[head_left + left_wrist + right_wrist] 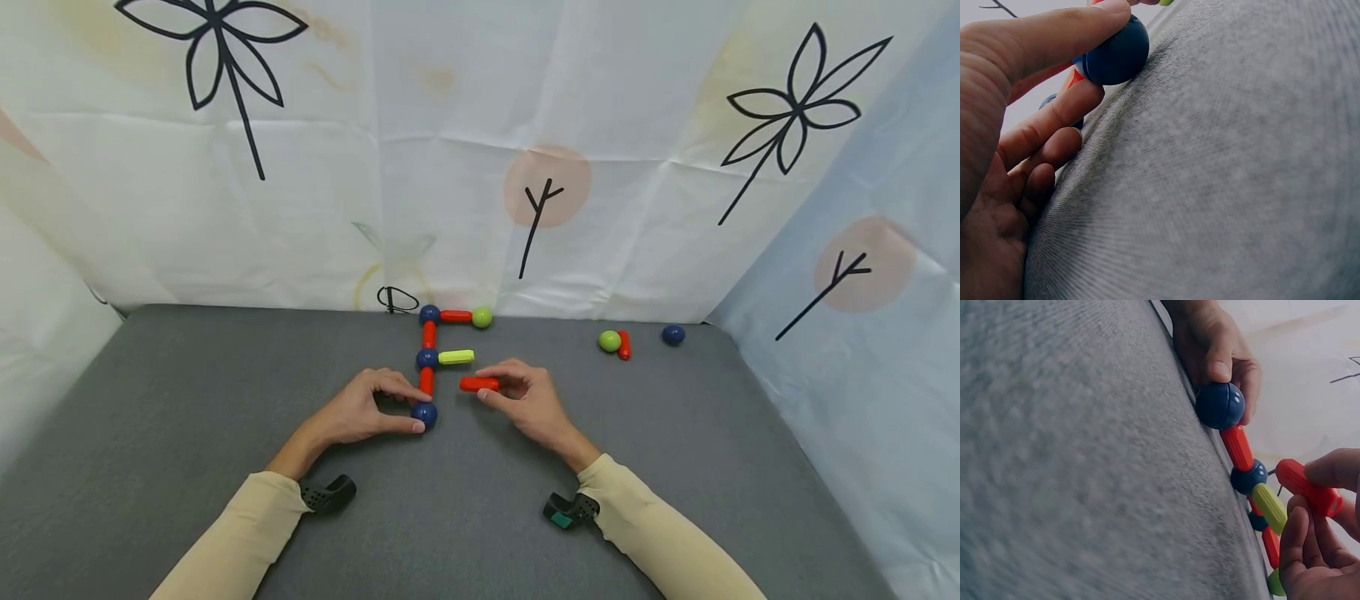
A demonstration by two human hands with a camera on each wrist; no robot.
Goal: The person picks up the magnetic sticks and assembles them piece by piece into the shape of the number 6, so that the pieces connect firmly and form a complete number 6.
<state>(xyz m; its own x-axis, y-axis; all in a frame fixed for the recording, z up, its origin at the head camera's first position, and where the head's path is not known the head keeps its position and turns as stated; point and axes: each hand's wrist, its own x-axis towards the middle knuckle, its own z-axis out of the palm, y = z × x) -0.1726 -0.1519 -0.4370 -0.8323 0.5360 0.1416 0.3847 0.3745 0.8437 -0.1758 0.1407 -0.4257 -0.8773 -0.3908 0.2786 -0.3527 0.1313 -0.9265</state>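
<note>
My left hand [375, 408] pinches the nearest blue ball [424, 415] between thumb and fingers. That ball ends a column of blue balls and red rods lying on the grey table. From the middle blue ball [427, 358] a yellow-green rod [456, 357] points right. At the far end a red rod [456, 317] joins the top blue ball [430, 314] to a green ball [482, 317]. Right of the column, my right hand [528, 402] holds a loose red rod [478, 384] between thumb and fingers, its free end toward the column. The rod is apart from the nearest blue ball.
Toward the back right of the table [660, 467] lie a green ball [609, 341] with a red rod [624, 345] against it, and a blue ball [673, 335]. A printed white cloth [450, 192] hangs along the table's back edge. Each wrist wears a black band [328, 495].
</note>
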